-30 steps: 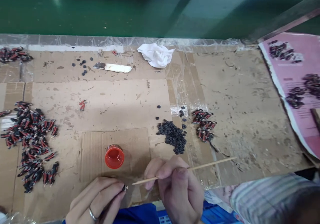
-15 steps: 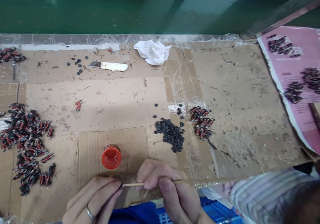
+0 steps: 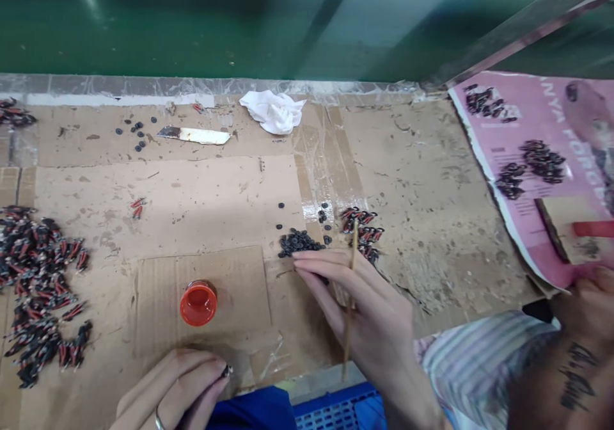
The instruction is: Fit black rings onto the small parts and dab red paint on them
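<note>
- Your left hand (image 3: 175, 388) pinches a small black part (image 3: 226, 371) between thumb and fingertips.
- Your right hand (image 3: 369, 311) holds a thin wooden stick (image 3: 354, 247); its nearly closed fingertips reach the pile of small, round black discs (image 3: 296, 242). Disc pickup cannot be determined.
- A round red cup (image 3: 197, 320) stands beyond your left hand.

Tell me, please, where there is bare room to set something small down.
Stained but bare cardboard lies between the small parts cluster and the pink sheet, and between the knife and red cup, beside two red pieces. Crowded: the large left heap and the black rings by the right hand.
</note>
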A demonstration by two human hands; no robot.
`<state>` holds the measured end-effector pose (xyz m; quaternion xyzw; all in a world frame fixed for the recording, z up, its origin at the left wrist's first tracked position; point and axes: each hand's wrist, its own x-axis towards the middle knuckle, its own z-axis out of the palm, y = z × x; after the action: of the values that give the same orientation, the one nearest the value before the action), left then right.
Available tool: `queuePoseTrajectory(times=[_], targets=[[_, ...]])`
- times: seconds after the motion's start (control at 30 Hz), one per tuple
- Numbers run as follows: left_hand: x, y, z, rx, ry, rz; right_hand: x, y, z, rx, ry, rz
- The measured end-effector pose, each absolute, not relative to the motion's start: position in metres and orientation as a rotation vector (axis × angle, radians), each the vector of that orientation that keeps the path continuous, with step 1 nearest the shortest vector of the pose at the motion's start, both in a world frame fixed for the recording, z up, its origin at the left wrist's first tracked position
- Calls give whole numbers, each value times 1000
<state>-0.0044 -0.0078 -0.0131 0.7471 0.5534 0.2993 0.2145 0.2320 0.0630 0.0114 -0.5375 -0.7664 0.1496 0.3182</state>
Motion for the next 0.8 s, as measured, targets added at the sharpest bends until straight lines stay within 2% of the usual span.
queuePoseTrajectory(times=[0.1,0.33,0.63,0.8], targets=[[-7,-6,-13,2130,1459,794,230,66,-2,-1471,-2075,299],[-3,-5,-8,2095,1548,829,230,60,-6,-1477,-2045,392],[30,3,14,1699,1702,911,200,36,18,-1505,-1387,878],[39,-1,13,1503,1590,988,186,27,19,-1396,-1279,1105]])
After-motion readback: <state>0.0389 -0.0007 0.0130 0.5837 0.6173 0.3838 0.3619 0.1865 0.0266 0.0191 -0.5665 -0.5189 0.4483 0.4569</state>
